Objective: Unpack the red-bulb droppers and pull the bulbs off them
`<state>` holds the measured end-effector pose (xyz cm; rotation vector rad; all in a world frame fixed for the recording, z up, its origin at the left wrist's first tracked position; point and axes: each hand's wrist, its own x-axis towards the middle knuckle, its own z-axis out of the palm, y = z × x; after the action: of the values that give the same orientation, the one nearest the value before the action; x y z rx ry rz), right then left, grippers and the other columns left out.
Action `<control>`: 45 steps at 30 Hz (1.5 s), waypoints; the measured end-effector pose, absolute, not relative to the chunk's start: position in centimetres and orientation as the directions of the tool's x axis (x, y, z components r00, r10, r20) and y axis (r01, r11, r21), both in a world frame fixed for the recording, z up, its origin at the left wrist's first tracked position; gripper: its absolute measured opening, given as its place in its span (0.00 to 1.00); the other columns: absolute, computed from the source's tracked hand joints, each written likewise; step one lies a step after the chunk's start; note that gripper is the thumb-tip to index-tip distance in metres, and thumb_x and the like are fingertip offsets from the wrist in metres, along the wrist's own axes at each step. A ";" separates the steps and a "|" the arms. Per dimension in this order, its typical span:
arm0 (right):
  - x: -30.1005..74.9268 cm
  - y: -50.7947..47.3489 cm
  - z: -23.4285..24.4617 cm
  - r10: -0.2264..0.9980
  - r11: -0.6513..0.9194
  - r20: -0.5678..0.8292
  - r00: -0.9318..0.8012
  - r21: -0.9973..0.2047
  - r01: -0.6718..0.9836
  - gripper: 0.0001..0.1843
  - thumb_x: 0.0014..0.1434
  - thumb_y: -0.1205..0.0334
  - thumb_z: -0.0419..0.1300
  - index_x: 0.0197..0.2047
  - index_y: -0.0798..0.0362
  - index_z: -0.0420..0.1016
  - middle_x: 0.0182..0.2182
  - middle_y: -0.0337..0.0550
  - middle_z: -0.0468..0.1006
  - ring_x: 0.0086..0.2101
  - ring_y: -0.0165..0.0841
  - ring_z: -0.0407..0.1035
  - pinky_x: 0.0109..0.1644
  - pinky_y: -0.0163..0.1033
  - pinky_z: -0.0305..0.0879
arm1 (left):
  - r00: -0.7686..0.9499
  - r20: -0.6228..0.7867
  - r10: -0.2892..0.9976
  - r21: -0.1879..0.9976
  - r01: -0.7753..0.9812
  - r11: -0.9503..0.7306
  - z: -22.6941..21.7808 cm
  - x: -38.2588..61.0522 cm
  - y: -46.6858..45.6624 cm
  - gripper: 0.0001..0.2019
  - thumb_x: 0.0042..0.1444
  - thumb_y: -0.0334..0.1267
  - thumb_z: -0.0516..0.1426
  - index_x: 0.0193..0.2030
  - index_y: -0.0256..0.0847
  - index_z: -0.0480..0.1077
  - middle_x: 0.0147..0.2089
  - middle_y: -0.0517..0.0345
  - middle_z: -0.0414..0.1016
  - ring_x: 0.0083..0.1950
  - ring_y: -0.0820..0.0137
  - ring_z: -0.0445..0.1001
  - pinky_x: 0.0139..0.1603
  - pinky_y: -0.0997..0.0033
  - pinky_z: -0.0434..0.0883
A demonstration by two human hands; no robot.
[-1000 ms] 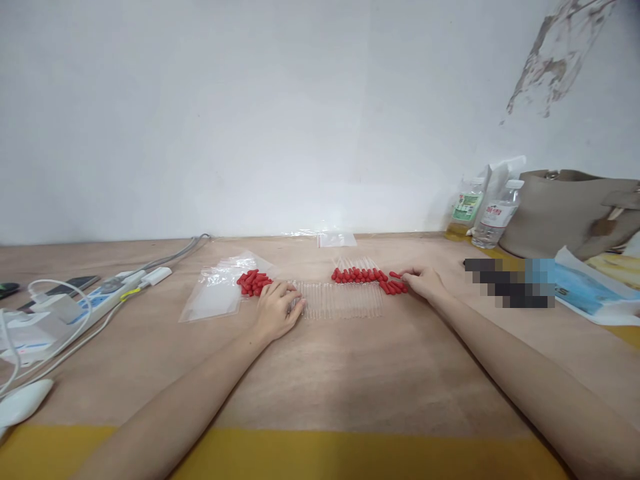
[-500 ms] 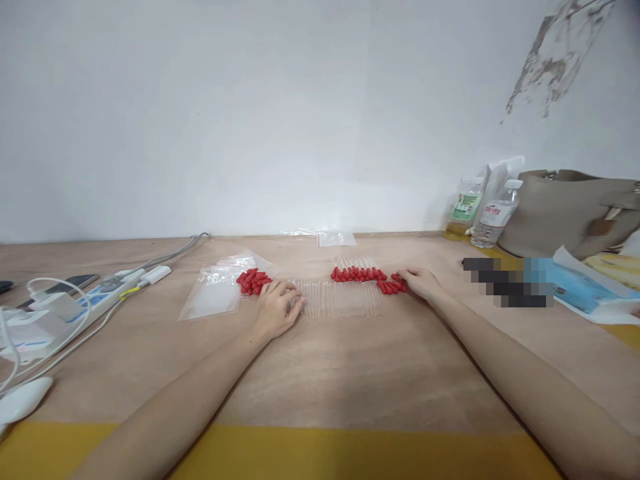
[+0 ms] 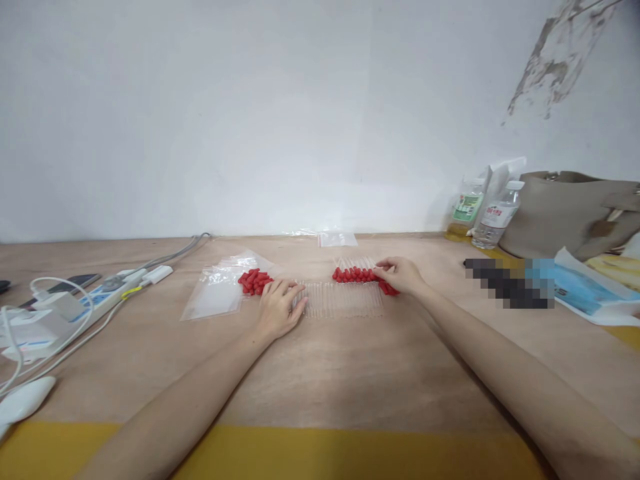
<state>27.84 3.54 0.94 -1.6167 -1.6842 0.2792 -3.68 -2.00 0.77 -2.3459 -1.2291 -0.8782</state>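
A row of thin clear tubes (image 3: 345,300) lies side by side on the table, like dropper pipes. My left hand (image 3: 281,310) rests at its left end, fingers apart and touching the tubes. Just beyond that hand sits a heap of small red rubber bulbs (image 3: 254,281). Behind the clear row lie tubes capped with red bulbs (image 3: 353,274). At the right end of these, my right hand (image 3: 403,275) has its thumb and fingertips closed on a red bulb. Its palm partly covers a few loose red bulbs (image 3: 388,289).
Clear plastic bags (image 3: 215,293) lie left of the heap, another bag (image 3: 337,239) by the wall. On the left are a power strip (image 3: 95,303) with cables and a phone (image 3: 75,283). Bottles (image 3: 495,217), a handbag (image 3: 565,207) and a blue packet (image 3: 585,290) occupy the right.
My right hand has moved left from the loose red bulbs to the right end of the capped row. My left hand stays on the clear tubes.
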 end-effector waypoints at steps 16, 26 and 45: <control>20.6 2.7 3.0 0.895 0.012 0.424 0.140 -0.335 0.942 0.18 0.55 0.56 0.49 0.23 0.53 0.74 0.28 0.46 0.76 0.33 0.37 0.67 0.40 0.43 0.51 | 0.262 0.765 0.589 0.056 0.883 -0.466 1.1 -3.9 -1.8 0.20 0.53 0.36 0.50 0.53 0.36 0.57 0.44 0.49 0.70 0.48 0.60 0.64 0.50 0.56 0.55; 21.1 -3.9 0.4 0.712 0.592 0.662 -0.236 -0.383 0.709 0.07 0.54 0.59 0.55 0.34 0.50 0.73 0.32 0.40 0.76 0.36 0.34 0.65 0.43 0.41 0.54 | 0.556 0.683 0.473 -0.103 0.714 -0.692 0.7 -3.0 -2.4 0.21 0.59 0.37 0.47 0.59 0.38 0.54 0.57 0.48 0.61 0.60 0.62 0.55 0.58 0.59 0.55; 19.5 -5.6 -0.8 0.552 0.675 0.722 -0.417 -0.093 0.732 0.11 0.58 0.59 0.52 0.33 0.51 0.75 0.24 0.40 0.75 0.30 0.29 0.61 0.40 0.41 0.45 | 0.608 0.735 0.301 -0.260 0.662 -0.703 0.5 0.4 -4.0 0.08 0.57 0.32 0.51 0.39 0.44 0.70 0.31 0.61 0.75 0.37 0.70 0.69 0.55 0.54 0.50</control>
<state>19.50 -5.61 -0.78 -0.9838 -2.1295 -0.3043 0.43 -3.98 0.53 -2.3164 -0.7600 -0.9248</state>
